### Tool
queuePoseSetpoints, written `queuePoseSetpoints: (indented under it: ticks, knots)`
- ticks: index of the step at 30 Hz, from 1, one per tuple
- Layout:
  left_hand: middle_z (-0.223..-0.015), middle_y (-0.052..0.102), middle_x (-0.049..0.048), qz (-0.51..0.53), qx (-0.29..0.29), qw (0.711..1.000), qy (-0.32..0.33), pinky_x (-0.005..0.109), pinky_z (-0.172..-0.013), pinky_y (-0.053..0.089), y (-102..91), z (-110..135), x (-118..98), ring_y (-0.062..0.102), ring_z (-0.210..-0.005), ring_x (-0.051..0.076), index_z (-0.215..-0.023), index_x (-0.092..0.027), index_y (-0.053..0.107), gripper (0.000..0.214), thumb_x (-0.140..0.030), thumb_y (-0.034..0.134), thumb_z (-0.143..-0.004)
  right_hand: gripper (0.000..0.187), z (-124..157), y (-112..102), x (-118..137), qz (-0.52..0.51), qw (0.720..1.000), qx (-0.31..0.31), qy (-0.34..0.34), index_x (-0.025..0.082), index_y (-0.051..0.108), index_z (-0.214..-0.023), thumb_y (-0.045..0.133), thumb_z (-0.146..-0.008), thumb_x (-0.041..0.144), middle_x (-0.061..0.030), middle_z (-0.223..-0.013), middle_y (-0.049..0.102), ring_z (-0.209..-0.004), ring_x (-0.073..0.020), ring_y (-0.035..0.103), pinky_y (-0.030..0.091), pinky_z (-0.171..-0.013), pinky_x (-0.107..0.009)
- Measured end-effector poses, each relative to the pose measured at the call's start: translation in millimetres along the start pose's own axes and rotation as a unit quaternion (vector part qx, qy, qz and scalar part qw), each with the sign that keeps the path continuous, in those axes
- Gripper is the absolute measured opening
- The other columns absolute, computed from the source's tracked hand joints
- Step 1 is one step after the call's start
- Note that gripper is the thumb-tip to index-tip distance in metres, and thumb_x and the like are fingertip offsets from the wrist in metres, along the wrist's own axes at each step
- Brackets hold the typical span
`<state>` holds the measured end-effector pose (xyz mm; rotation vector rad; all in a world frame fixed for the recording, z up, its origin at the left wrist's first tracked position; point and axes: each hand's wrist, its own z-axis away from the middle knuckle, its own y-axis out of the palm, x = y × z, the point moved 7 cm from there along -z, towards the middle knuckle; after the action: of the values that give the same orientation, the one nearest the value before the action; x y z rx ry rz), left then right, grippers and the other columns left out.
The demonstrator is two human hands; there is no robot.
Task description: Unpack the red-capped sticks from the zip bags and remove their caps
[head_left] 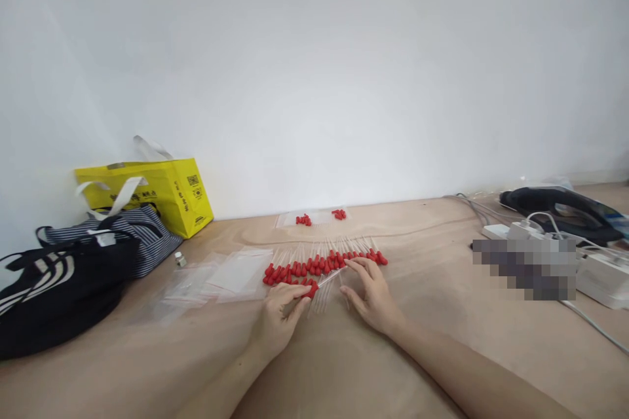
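Observation:
My left hand (281, 315) pinches the red rubber bulb of a dropper (328, 280) between thumb and fingers. Its clear tube slants up to the right toward my right hand (371, 294). The right thumb and index finger are spread, with the index fingertip by the tube's far end; whether it touches cannot be made out. Just beyond both hands lies a long row of droppers (314, 266), red bulbs toward me and thin clear tubes pointing at the wall. Several loose clear tubes (322, 303) lie on the table between my hands.
Clear zip bags (240, 275) lie left of the row, near a small bottle (180, 259). Red bulbs (303, 219) rest on a bag by the wall. A yellow bag (187, 203) and black bag (69, 294) stand left; chargers (604, 278) and cables sit right.

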<state>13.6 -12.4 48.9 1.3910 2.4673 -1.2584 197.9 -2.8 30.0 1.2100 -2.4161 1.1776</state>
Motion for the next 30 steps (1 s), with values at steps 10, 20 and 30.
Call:
queuePoseSetpoints:
  ticks: [10, 20, 30]
  knots:
    - [-0.09, 0.065, 0.0047, -0.04, 0.085, 0.994, 0.058, 0.034, -0.075, 0.042, 13.5, 2, -19, 0.055, -0.083, 0.017, -0.095, -0.023, 0.06, 0.019, -0.027, 0.049, -0.08, 0.025, 6, 12, 43, 0.124, 0.972, 0.076, -0.186, 0.025, 0.061, -0.092, 0.037, -0.085, 0.022, -0.0008, -0.064, 0.059, -0.066, -0.0133, 0.049, 0.022, -0.091, -0.044]
    - [-0.077, 0.065, 0.0003, -0.165, 0.083, 0.976, 0.117, 0.038, -0.074, 0.033, 18.0, 5, -37, 0.051, -0.076, 0.017, -0.076, -0.024, 0.061, 0.014, -0.025, 0.048, -0.081, 0.025, 12, 11, 54, 0.142, 0.961, 0.067, -0.227, 0.021, 0.06, -0.076, 0.036, -0.083, 0.02, 0.0013, -0.054, 0.054, -0.057, -0.0107, 0.044, 0.024, -0.083, -0.038]
    - [-0.076, 0.063, -0.0005, -0.182, 0.084, 0.972, 0.122, 0.039, -0.076, 0.031, 18.4, 6, -33, 0.049, -0.075, 0.017, -0.073, -0.024, 0.06, 0.014, -0.022, 0.048, -0.081, 0.024, 9, 10, 51, 0.121, 0.969, 0.077, -0.202, 0.022, 0.059, -0.073, 0.036, -0.079, 0.017, 0.0017, -0.054, 0.054, -0.056, -0.0111, 0.044, 0.023, -0.082, -0.038]
